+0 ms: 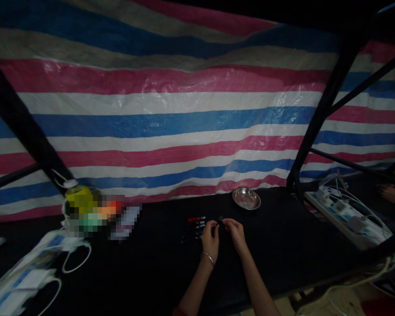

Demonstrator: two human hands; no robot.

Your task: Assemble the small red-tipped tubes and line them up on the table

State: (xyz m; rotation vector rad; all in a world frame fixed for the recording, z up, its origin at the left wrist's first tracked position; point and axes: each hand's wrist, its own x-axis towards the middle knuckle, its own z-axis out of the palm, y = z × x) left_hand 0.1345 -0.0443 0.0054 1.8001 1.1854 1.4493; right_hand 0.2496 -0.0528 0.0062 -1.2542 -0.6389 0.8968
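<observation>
My left hand (210, 240) and my right hand (236, 234) meet over the black tabletop, fingers pinched. Between their fingertips is a small dark piece (220, 220), too small and dim to name. A bracelet circles my left wrist. Just left of that hand lies a row of slim pen-like items: a red one (196, 218) at the far end and several black ones (194, 228) nearer me. Beyond my right hand sits a shallow round metal dish (246, 199), apart from both hands.
Power strips with white cables stand at left (36, 272) and right (345, 210). A yellow bottle (81, 199) and blurred-out items are at back left. A striped tarp (171, 127) hangs behind, between dark metal posts (319, 109). Another person's hand (393, 193) shows at far right.
</observation>
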